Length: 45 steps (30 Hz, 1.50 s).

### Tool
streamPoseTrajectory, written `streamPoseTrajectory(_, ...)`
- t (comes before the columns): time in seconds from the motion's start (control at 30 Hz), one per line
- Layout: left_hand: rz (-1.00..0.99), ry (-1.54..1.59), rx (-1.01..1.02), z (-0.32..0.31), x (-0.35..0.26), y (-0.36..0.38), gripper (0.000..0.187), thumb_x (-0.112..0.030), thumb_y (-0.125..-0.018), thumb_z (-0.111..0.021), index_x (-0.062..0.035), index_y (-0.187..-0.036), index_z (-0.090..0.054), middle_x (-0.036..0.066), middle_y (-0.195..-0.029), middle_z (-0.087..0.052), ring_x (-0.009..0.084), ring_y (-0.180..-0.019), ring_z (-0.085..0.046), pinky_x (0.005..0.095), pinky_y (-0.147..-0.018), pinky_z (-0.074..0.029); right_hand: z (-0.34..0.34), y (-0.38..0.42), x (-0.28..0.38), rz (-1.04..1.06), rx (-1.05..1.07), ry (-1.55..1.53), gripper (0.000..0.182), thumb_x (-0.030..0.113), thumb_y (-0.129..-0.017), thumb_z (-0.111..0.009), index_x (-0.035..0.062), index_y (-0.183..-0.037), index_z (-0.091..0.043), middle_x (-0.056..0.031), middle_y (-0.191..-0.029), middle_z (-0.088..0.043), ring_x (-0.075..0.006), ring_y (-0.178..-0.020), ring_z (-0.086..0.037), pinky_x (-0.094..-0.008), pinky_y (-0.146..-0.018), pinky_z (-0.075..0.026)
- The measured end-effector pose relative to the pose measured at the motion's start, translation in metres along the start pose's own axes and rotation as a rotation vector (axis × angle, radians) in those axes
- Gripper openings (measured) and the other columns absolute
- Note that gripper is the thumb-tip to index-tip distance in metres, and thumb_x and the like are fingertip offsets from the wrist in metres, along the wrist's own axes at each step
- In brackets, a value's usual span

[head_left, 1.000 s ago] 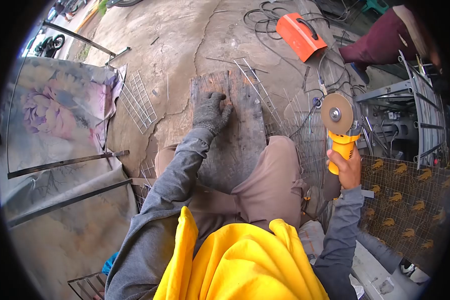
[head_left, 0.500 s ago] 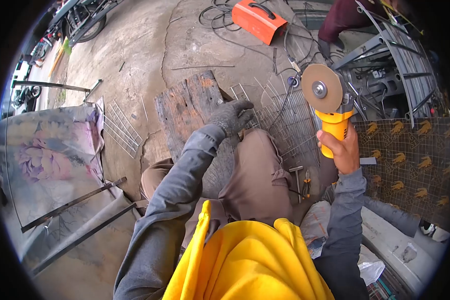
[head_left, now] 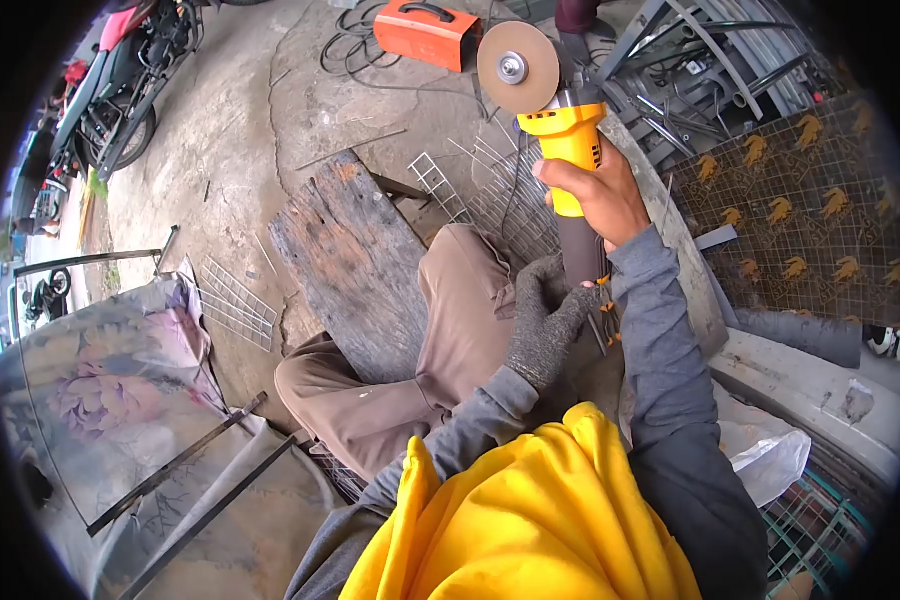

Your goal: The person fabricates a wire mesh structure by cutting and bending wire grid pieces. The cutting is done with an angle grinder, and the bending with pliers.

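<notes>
A yellow and black angle grinder (head_left: 562, 165) is raised above my right knee, its brown cutting disc (head_left: 519, 67) facing up and left. My right hand (head_left: 602, 195) is bare and closed around the yellow body. My left hand (head_left: 550, 325) wears a dark grey knit glove. It is curled about the grinder's dark rear end, with a bare thumb tip showing; part of its grip is hidden. Beside that glove lie orange-handled pliers (head_left: 611, 318), partly covered. A scorched, worn wooden block (head_left: 345, 265) lies in front of my legs.
Wire mesh pieces (head_left: 500, 185) lie beyond my knee, another mesh piece (head_left: 235, 305) at left. An orange machine (head_left: 425, 35) with cables stands ahead. Metal frames (head_left: 700, 75) fill the upper right. Floral cloth (head_left: 100, 390) with bars is at left, a motorcycle (head_left: 130, 90) behind.
My left hand has left the block and come back to the grinder's rear end. The grinder appears further left and higher in view, partly because the camera view has turned right.
</notes>
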<state>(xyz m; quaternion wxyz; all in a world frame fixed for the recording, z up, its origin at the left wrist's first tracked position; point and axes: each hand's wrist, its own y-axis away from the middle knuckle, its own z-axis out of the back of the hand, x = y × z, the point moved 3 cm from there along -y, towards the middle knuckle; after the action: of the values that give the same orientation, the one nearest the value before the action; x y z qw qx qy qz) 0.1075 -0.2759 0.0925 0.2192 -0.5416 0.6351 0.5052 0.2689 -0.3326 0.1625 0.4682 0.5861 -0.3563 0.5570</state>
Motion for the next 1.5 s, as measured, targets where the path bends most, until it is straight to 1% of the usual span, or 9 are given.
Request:
streamPoseTrajectory(0.23, 0.097, -0.044, 0.097, -0.002, 0.009, -0.001, 0.043, -0.021, -0.1, -0.067, -0.0042, -0.134, -0.047, 0.005, -0.105, -0.062, 0.0103, -0.085, -0.059, 0.025, -0.067, -0.051, 0.008, 0.016, -0.008, -0.032, -0.063, 0.007, 0.04, 0.019, -0.077, -0.078, 0.0036, -0.11, -0.06, -0.0023, -0.09, -0.064, -0.0132, -0.077, -0.062, -0.0291, -0.071, -0.051)
streamPoseTrajectory(0.33, -0.001, 0.013, 0.15, -0.005, 0.014, -0.003, 0.048, -0.024, -0.098, -0.07, -0.0039, -0.135, -0.047, 0.008, -0.12, -0.057, 0.0132, -0.105, -0.056, 0.0291, -0.09, -0.05, 0.013, 0.02, -0.015, -0.055, -0.084, -0.011, 0.042, 0.02, -0.079, -0.077, 0.0026, -0.113, -0.061, -0.0038, -0.092, -0.065, -0.0138, -0.077, -0.064, -0.0292, -0.07, -0.053)
streamPoseTrajectory(0.63, 0.166, -0.194, 0.311, -0.022, 0.008, -0.016, 0.065, -0.032, -0.082, -0.085, -0.0039, -0.13, -0.051, 0.011, -0.112, -0.065, 0.0201, -0.102, -0.063, 0.0354, -0.09, -0.052, 0.033, 0.033, -0.044, -0.342, 0.035, -0.19, 0.052, 0.022, -0.084, -0.075, 0.0035, -0.128, -0.053, -0.0106, -0.096, -0.065, -0.0162, -0.074, -0.067, -0.0316, -0.065, -0.058)
streamPoseTrajectory(0.7, -0.053, -0.27, 0.337, -0.027, 0.019, -0.019, 0.06, -0.031, -0.083, -0.082, -0.0039, -0.127, -0.052, 0.013, -0.107, -0.065, 0.022, -0.097, -0.064, 0.0356, -0.087, -0.053, 0.034, 0.036, -0.046, -0.316, 0.022, -0.167, 0.054, 0.026, -0.082, -0.08, 0.001, -0.122, -0.053, -0.0095, -0.096, -0.065, -0.0166, -0.075, -0.068, -0.0313, -0.068, -0.058)
streamPoseTrajectory(0.97, 0.042, -0.296, 0.402, -0.029, 0.062, -0.031, 0.065, -0.044, -0.082, -0.081, -0.0007, -0.124, -0.058, 0.017, -0.104, -0.067, 0.0308, -0.1, -0.067, 0.0434, -0.092, -0.053, 0.056, 0.013, -0.097, -0.356, 0.119, 0.454, 0.053, 0.017, -0.079, -0.076, -0.0002, -0.123, -0.053, -0.0065, -0.1, -0.06, -0.0174, -0.089, -0.059, -0.0325, -0.082, -0.049)
streamPoseTrajectory(1.03, -0.066, -0.808, 0.737, -0.02, 0.054, -0.023, 0.071, -0.052, -0.08, -0.079, -0.0006, -0.126, -0.06, 0.023, -0.111, -0.067, 0.0389, -0.105, -0.066, 0.0484, -0.095, -0.051, 0.066, 0.0, -0.086, -0.291, 0.105, 0.581, 0.053, 0.019, -0.077, -0.075, 0.0011, -0.122, -0.054, -0.0114, -0.101, -0.064, -0.0238, -0.089, -0.064, -0.036, -0.082, -0.051)
streamPoseTrajectory(1.2, 0.01, -0.857, 0.914, -0.02, 0.034, -0.007, 0.059, -0.046, -0.084, -0.074, -0.003, -0.122, -0.063, 0.024, -0.118, -0.065, 0.041, -0.111, -0.063, 0.0486, -0.096, -0.05, 0.064, -0.044, -0.019, -0.097, 0.22, 1.142, 0.069, 0.032, -0.073, -0.076, 0.0055, -0.13, -0.048, -0.0242, -0.104, -0.07, -0.0452, -0.097, -0.068, -0.0487, -0.086, -0.053)
streamPoseTrajectory(1.33, -0.386, -0.62, 0.727, 0.028, -0.041, -0.003, 0.035, -0.028, -0.091, -0.075, -0.0053, -0.117, -0.067, 0.017, -0.105, -0.069, 0.0346, -0.094, -0.066, 0.044, -0.087, -0.052, 0.064, -0.068, -0.011, 0.081, 0.203, 1.283, 0.07, 0.033, -0.072, -0.077, 0.0037, -0.13, -0.051, -0.0199, -0.102, -0.07, -0.039, -0.091, -0.07, -0.0458, -0.084, -0.054)
streamPoseTrajectory(1.5, -0.279, -0.726, -0.04, 0.173, -0.088, -0.011, 0.014, -0.008, -0.097, -0.068, 0.0013, -0.107, -0.069, 0.008, -0.101, -0.07, 0.0175, -0.093, -0.065, 0.0311, -0.082, -0.053, 0.063, -0.089, -0.022, 0.035, 0.101, 1.065, 0.071, 0.033, -0.076, -0.076, 0.0039, -0.134, -0.049, -0.0209, -0.108, -0.07, -0.0387, -0.093, -0.071, -0.0452, -0.086, -0.054)
